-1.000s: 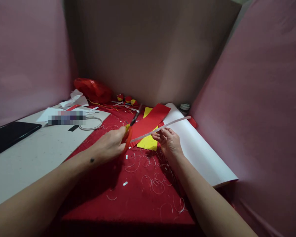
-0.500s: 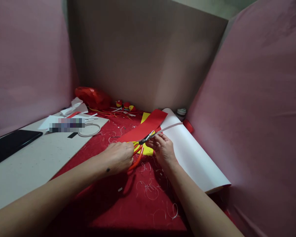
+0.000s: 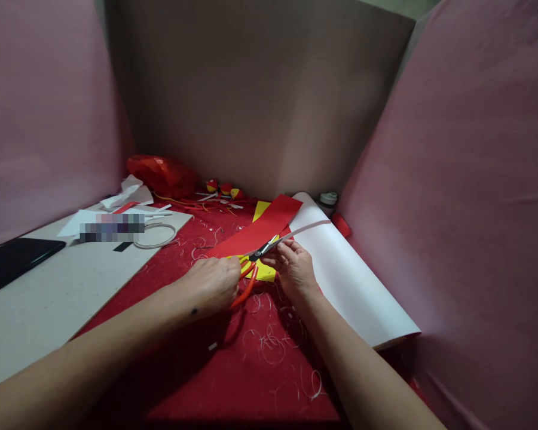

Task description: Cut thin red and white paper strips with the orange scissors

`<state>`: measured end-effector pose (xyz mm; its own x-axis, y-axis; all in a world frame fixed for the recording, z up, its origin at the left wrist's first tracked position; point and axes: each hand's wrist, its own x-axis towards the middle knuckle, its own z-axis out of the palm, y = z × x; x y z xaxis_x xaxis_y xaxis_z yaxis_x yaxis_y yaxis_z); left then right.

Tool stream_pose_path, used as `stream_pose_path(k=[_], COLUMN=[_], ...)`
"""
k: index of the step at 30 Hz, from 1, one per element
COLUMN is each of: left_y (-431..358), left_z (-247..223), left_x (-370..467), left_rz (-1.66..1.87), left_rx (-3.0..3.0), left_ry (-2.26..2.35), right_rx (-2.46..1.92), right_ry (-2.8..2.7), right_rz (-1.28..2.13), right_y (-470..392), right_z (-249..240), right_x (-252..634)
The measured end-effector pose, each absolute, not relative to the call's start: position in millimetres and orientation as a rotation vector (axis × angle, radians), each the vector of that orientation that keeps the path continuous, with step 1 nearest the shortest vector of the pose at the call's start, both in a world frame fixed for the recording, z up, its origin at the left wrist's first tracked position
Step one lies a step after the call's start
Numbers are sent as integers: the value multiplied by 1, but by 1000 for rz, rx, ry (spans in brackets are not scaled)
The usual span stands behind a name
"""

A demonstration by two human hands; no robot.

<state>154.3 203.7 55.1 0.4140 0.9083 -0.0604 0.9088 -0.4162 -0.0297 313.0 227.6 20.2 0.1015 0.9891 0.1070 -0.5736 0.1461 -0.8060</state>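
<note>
As L hand (image 3: pixel 217 279) grips scissors (image 3: pixel 257 255) & R hand (image 3: pixel 296 269) pinches strip (image 3: pixel 305 227), step's prob. cutting, next snip needing strip steady.

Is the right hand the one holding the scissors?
No, the left hand grips the scissors by the handles, while the right hand pinches a thin strip.

no words, numbers or signs that can be read, blurry patch (image 3: pixel 112 227) of little squares on the board (image 3: pixel 94 280), too fuzzy to read
</note>
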Motion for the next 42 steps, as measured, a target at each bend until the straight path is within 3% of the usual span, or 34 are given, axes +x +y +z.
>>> stream_pose_path(k=[42], left_y=[204], left_z=[46], left_x=[135], left_rz=[-217], left_rx=[2628], left_ry=[1518], right_rx=[-677], right_ry=[-805], right_rz=[1359], right_y=[220], right_z=[19], right_x=[307])
